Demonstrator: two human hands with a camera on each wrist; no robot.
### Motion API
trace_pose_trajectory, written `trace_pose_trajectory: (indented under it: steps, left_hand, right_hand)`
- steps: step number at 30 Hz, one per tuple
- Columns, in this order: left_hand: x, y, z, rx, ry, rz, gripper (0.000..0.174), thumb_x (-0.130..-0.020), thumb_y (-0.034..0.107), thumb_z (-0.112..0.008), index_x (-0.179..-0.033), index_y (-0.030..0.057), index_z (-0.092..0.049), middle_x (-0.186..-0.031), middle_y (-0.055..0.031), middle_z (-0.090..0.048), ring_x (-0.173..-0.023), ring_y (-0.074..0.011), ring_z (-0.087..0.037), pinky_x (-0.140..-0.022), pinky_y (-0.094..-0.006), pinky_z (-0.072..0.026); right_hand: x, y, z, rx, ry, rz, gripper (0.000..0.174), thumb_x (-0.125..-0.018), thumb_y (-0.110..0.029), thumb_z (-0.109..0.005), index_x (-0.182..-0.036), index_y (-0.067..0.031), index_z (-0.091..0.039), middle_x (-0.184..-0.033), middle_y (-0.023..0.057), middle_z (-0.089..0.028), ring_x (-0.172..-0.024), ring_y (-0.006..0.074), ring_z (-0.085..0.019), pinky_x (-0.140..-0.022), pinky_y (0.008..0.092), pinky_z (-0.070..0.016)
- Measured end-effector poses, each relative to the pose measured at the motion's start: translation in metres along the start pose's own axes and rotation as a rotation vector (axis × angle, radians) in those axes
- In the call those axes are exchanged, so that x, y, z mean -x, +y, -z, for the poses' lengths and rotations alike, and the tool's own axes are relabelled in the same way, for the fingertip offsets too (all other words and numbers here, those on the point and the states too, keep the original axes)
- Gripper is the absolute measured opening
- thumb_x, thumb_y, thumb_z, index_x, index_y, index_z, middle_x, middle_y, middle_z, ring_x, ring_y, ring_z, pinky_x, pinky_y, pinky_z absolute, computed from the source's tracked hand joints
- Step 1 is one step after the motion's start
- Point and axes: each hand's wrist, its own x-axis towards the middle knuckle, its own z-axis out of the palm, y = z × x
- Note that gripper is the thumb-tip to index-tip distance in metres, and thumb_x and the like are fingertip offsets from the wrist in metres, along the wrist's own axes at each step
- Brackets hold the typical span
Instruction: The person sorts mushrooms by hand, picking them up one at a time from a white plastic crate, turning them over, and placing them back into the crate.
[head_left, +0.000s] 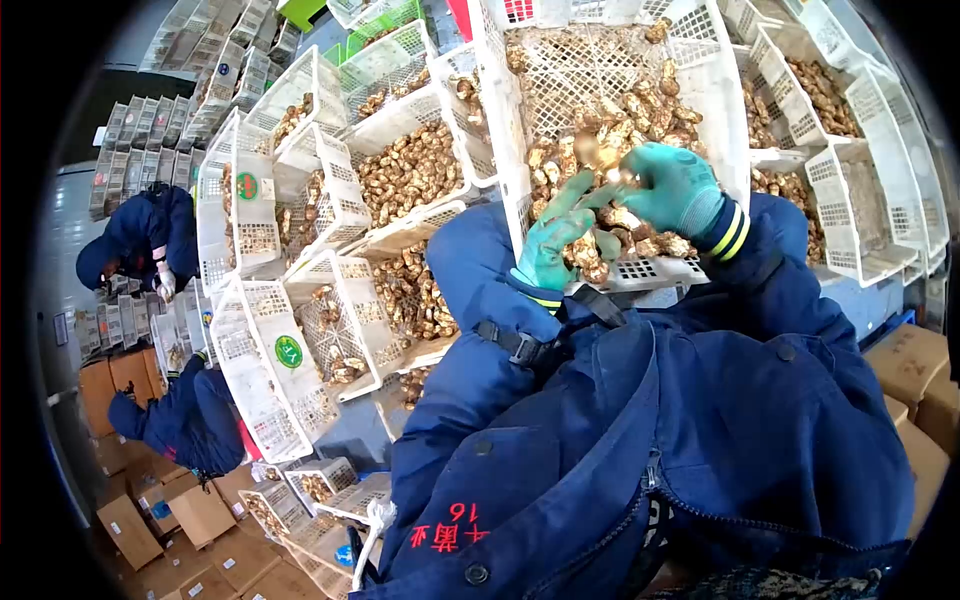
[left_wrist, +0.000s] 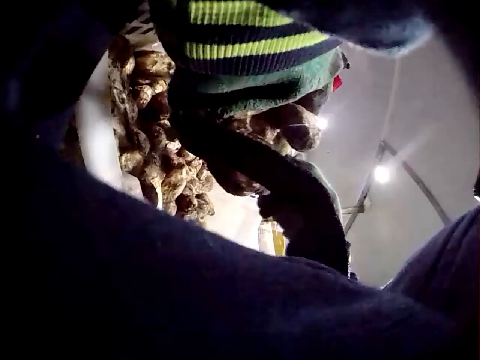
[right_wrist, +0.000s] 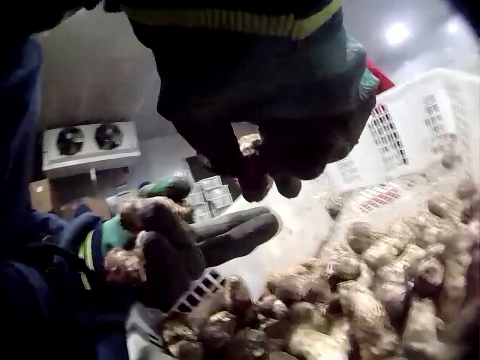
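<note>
A white crate (head_left: 735, 110) on the lap holds many brown, knobbly mushrooms (head_left: 650, 115). Over its near side, my green-gloved left hand (head_left: 552, 245) cradles a few mushrooms; in the right wrist view this hand (right_wrist: 176, 247) has two fingers stretched out and mushrooms (right_wrist: 124, 266) against its palm. My right hand (head_left: 675, 190), also gloved, is just beside it and above the pile. Between its thumb and fingers, the right hand (right_wrist: 262, 97) pinches a small pale piece (right_wrist: 250, 142), mostly covered by the glove. The left wrist view shows the left hand (left_wrist: 262, 94) dark, with mushrooms (left_wrist: 296, 126) at it.
More crates of mushrooms stand to the left (head_left: 410, 170) and right (head_left: 825, 95). Two people in dark blue work at the far left, one above (head_left: 150, 230), one below (head_left: 190, 420). Cardboard boxes (head_left: 905, 360) are at the right edge, others at lower left.
</note>
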Motion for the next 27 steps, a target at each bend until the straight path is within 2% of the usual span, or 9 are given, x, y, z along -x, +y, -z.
trace_pose_trajectory:
  steps: [4,7,13,14,15,17,19,22,27]
  left_hand:
    - [-0.003,0.016,0.003,-0.057,0.005,0.029,0.067,-0.085,0.027,-0.066,-0.141,0.0038,-0.038,-0.14,-0.0145,-0.045,-0.123,-0.0304,-0.051,-0.103,-0.04,-0.0416]
    - [-0.001,0.053,-0.008,0.506,0.192,0.298,0.072,-0.082,0.027,-0.066,-0.143,0.0034,-0.034,-0.123,-0.016,-0.059,-0.102,-0.0235,-0.064,-0.089,-0.0346,-0.053]
    - [-0.001,0.136,0.044,0.455,0.457,-0.029,0.06,-0.09,0.027,-0.056,-0.143,0.0119,-0.033,-0.125,-0.0146,-0.056,-0.073,-0.02,-0.058,-0.062,-0.0335,-0.0521]
    - [0.016,0.135,0.099,0.304,0.409,-0.09,0.063,-0.089,0.032,-0.06,-0.142,0.0098,-0.036,-0.14,-0.0142,-0.047,-0.088,-0.0188,-0.061,-0.071,-0.0357,-0.0547]
    - [0.011,0.154,0.088,0.092,0.75,-0.147,0.06,-0.089,0.033,-0.06,-0.141,0.0106,-0.04,-0.139,-0.0132,-0.048,-0.098,-0.0206,-0.062,-0.081,-0.0362,-0.0541]
    - [0.046,0.15,0.151,0.127,0.811,-0.154,0.055,-0.089,0.034,-0.059,-0.136,0.0093,-0.046,-0.134,-0.0122,-0.052,-0.105,-0.022,-0.061,-0.092,-0.0368,-0.0518]
    - [0.079,0.128,0.202,0.168,1.04,-0.048,0.046,-0.092,0.039,-0.055,-0.129,0.0116,-0.051,-0.12,-0.0109,-0.062,-0.092,-0.0226,-0.065,-0.074,-0.039,-0.0557]
    - [0.148,0.072,0.269,0.403,1.059,0.168,0.029,-0.087,0.032,-0.06,-0.102,0.0082,-0.064,-0.091,-0.0085,-0.068,-0.087,-0.025,-0.065,-0.075,-0.0426,-0.0552]
    - [0.109,0.051,0.274,0.339,1.296,0.243,0.035,-0.083,0.034,-0.062,-0.105,0.0074,-0.059,-0.096,-0.0124,-0.063,-0.088,-0.0293,-0.06,-0.068,-0.0482,-0.0492]
  right_hand:
    - [0.008,-0.048,0.008,0.092,-0.053,0.314,0.04,-0.077,-0.031,-0.064,-0.106,-0.004,-0.059,-0.085,0.0123,-0.062,-0.077,0.0302,-0.062,-0.068,0.0415,-0.048]
    - [0.001,-0.068,0.03,-0.216,-0.094,0.378,0.041,-0.084,-0.023,-0.063,-0.12,-0.0053,-0.056,-0.081,0.0108,-0.062,-0.074,0.0298,-0.063,-0.066,0.0398,-0.0488]
    - [-0.003,-0.03,0.041,-0.403,0.15,0.151,0.03,-0.089,-0.015,-0.062,-0.117,-0.0055,-0.062,-0.078,0.009,-0.063,-0.066,0.0188,-0.059,-0.063,0.0314,-0.0492]
    - [0.001,-0.021,0.038,-0.382,0.141,0.119,0.029,-0.09,-0.015,-0.062,-0.118,-0.0062,-0.062,-0.079,0.0094,-0.064,-0.064,0.0181,-0.058,-0.063,0.0306,-0.0487]
    - [0.004,-0.013,0.036,-0.323,0.132,0.128,0.03,-0.09,-0.016,-0.061,-0.118,-0.0064,-0.062,-0.078,0.009,-0.063,-0.064,0.0175,-0.057,-0.063,0.0303,-0.0483]
    - [0.01,-0.004,0.028,-0.343,0.08,0.051,0.03,-0.09,-0.015,-0.061,-0.119,-0.0061,-0.061,-0.077,0.0092,-0.062,-0.064,0.0175,-0.056,-0.063,0.0304,-0.0477]
    - [0.015,0.004,0.02,-0.39,-0.031,-0.103,0.03,-0.09,-0.016,-0.059,-0.119,-0.0051,-0.059,-0.08,0.0107,-0.062,-0.066,0.0177,-0.057,-0.064,0.031,-0.0474]
    - [0.016,0.021,0.004,-0.369,-0.085,-0.1,0.031,-0.09,-0.015,-0.058,-0.119,-0.0049,-0.059,-0.087,0.0128,-0.063,-0.073,0.0217,-0.061,-0.068,0.0326,-0.0483]
    - [-0.005,0.039,-0.009,-0.344,-0.077,-0.079,0.03,-0.091,-0.017,-0.056,-0.118,-0.0033,-0.058,-0.086,0.0146,-0.063,-0.075,0.0256,-0.061,-0.07,0.0355,-0.048]
